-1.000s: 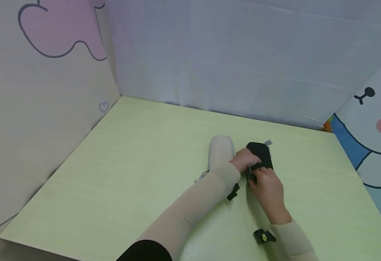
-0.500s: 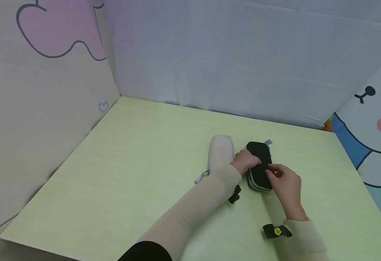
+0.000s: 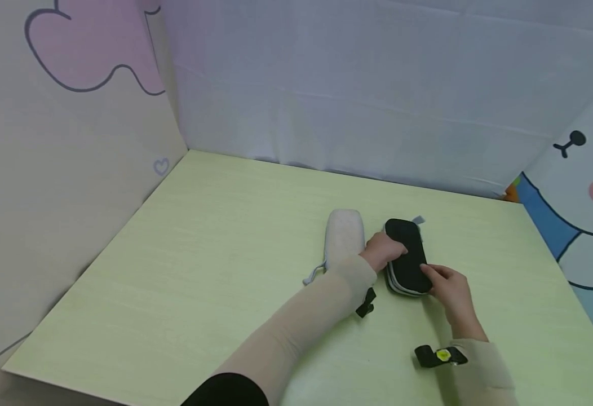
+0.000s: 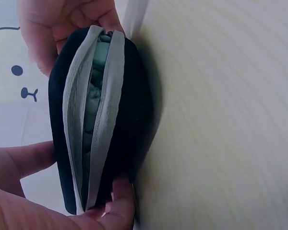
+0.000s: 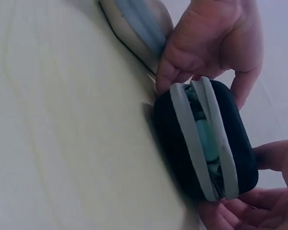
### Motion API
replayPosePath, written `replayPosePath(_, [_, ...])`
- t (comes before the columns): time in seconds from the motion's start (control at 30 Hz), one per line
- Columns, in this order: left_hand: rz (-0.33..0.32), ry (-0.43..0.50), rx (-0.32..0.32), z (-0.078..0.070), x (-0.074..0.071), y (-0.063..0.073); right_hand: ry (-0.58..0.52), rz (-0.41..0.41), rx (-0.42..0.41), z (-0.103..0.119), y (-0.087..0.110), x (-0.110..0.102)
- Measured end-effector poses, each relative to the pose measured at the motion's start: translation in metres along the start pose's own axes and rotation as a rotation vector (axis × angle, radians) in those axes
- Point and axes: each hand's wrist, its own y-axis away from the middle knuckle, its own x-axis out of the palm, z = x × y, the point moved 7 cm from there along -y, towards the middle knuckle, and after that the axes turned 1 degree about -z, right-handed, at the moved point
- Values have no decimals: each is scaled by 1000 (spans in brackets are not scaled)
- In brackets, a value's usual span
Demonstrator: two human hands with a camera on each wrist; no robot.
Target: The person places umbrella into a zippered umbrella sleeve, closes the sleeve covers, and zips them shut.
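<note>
A black zip case (image 3: 409, 275) with pale grey zipper bands lies right of the table's middle. Between its bands the zip gapes along the side, and greenish contents (image 4: 100, 55) show inside; their kind is unclear. My left hand (image 3: 381, 251) grips the case's left side, thumb over the lid and fingers along the lower half. At the near right corner my right hand (image 3: 451, 287) pinches the case, its thumb on top and its fingers (image 5: 235, 211) at the lower edge.
A beige soft case (image 3: 344, 234) with a light blue-grey cord (image 3: 314, 273) lies just left of the black case, partly behind my left forearm. Cloth walls (image 3: 347, 90) border the pale yellow table (image 3: 215, 237). Black straps (image 3: 441, 356) hang at my wrists.
My right hand has moved from the near left end of the black case round to its near right corner and now pinches it there. My left hand has stayed in place.
</note>
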Motion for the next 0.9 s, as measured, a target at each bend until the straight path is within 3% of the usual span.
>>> replayPosePath(0.13, [4, 78, -4, 1, 2, -1, -51, -29, -8, 0, 0, 2])
replayPosePath(0.4, [70, 379, -45, 6, 6, -6, -91, -82, 13, -3, 0, -1])
replayPosePath(0.6, [90, 533, -105, 11, 3, -3, -57, -150, -56, 6, 3, -8])
replayPosePath(0.73, [134, 627, -84, 7, 2, 0, -48, -176, -77, 14, 7, -13])
replayPosePath(0.9, [184, 679, -70, 3, 3, 0, -38, -186, -74, 21, 11, -18])
